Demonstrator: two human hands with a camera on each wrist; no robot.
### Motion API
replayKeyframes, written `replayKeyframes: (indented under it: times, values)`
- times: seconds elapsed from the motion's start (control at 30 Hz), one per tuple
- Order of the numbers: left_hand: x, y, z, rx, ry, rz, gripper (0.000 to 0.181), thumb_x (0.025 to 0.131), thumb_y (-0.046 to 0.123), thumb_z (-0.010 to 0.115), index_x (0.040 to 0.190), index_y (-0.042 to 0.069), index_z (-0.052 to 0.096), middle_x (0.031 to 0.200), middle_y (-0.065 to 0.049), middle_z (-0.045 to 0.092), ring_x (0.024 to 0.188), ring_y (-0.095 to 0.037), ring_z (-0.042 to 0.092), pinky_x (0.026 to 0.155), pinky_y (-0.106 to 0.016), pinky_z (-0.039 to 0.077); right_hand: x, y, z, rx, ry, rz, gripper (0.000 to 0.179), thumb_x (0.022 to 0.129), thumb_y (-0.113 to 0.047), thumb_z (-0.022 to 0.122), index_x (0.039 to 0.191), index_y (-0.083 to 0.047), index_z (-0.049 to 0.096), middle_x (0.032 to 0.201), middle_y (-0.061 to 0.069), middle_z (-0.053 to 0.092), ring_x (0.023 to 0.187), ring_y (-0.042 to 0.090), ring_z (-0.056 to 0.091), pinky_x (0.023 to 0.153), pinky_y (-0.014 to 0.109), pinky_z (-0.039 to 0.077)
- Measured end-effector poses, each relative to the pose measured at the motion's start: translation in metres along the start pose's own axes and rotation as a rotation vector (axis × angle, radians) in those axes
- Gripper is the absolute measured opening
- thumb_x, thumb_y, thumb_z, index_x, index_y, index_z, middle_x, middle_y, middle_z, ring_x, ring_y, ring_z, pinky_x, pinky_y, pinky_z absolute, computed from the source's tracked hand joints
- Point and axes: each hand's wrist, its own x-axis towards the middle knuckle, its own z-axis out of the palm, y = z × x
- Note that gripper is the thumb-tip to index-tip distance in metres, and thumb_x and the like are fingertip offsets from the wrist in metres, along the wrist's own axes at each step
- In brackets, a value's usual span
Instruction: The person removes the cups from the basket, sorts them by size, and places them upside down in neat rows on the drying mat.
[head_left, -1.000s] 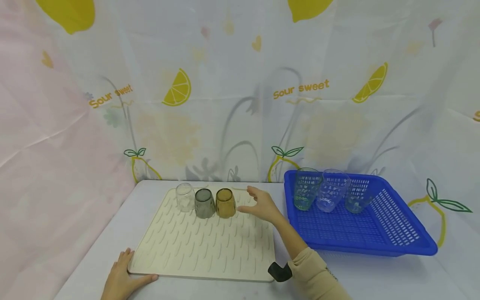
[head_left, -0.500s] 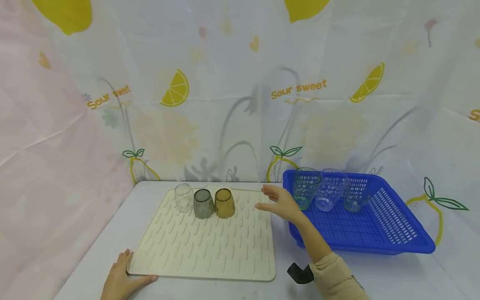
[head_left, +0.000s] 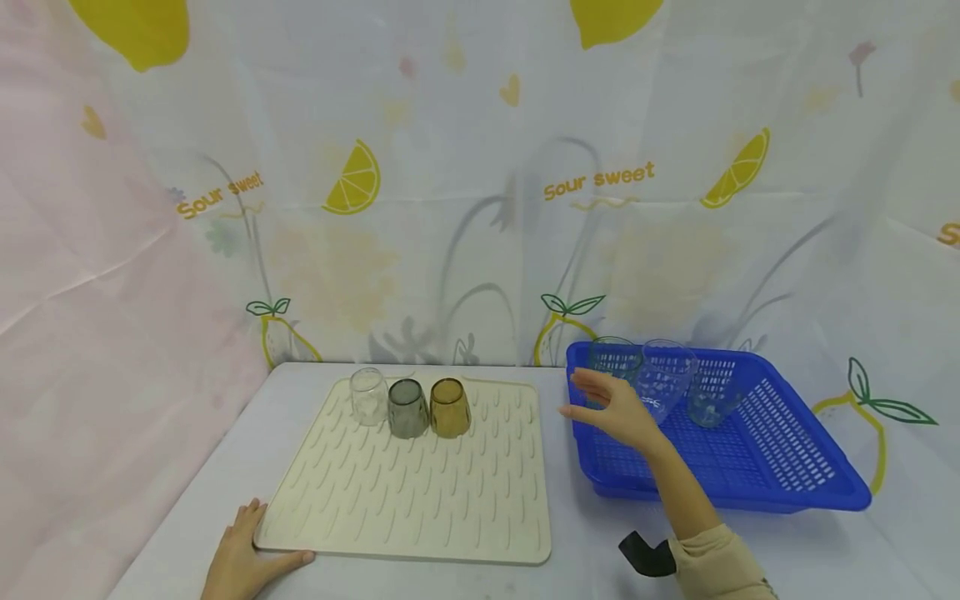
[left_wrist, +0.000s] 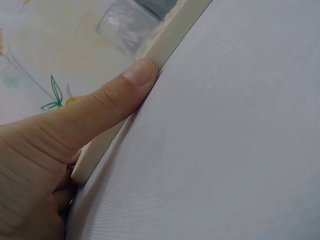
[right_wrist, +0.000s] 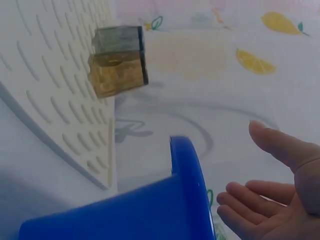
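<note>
My left hand rests at the near left corner of the cream ridged drying mat. Its straight thumb lies along the mat's front edge, the other fingers along the left edge. Empty, with thumb and fingers spread apart, my right hand hovers over the left side of the blue basket. It partly hides a green-tinted glass standing in there. Beside that glass are a clear glass and a shorter, tilted pale glass. On the mat stand a clear glass, a grey glass and an amber glass.
The white table carries the mat at left and the basket at right, with a narrow gap between them. A lemon-printed curtain closes off the back. A black piece sits by the right sleeve cuff.
My right hand has moved right, away from the amber glass and across the mat's edge to the basket, staying empty. The left hand and the glasses have stayed put.
</note>
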Motion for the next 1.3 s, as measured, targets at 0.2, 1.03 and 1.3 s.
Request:
replayKeyframes:
  times: [0.2,1.03,1.3]
  values:
    - [-0.002,0.000,0.001,-0.015,0.030,0.018,0.103,0.064,0.037,0.084,0.127,-0.026,0.032,0.135,-0.048,0.023,0.129,-0.061,0.015,0.108,-0.067,0.010,-0.015,0.007,-0.022,-0.017,0.053,0.039,0.072,0.085,-0.020,0.071,0.140,0.010,0.034,0.138,0.029,0.043,0.128,0.043,0.041,0.104,0.054,0.037]
    - [-0.001,-0.001,0.000,-0.033,0.005,-0.003,0.103,0.064,0.038,0.085,0.129,-0.022,0.033,0.137,-0.046,0.022,0.130,-0.060,0.012,0.109,-0.066,0.007,-0.039,0.036,-0.075,-0.172,0.263,0.143,0.070,0.090,-0.022,0.065,0.139,0.014,0.030,0.133,0.036,0.044,0.121,0.049,0.044,0.097,0.056,0.041]
    - [-0.002,-0.002,0.000,-0.036,0.000,-0.008,0.103,0.065,0.038,0.084,0.130,-0.023,0.032,0.138,-0.046,0.021,0.131,-0.059,0.011,0.109,-0.066,0.008,-0.041,0.041,-0.085,-0.216,0.327,0.109,0.060,0.090,-0.021,0.066,0.133,0.012,0.042,0.121,0.033,0.055,0.095,0.003,0.061,0.077,0.016,0.053]
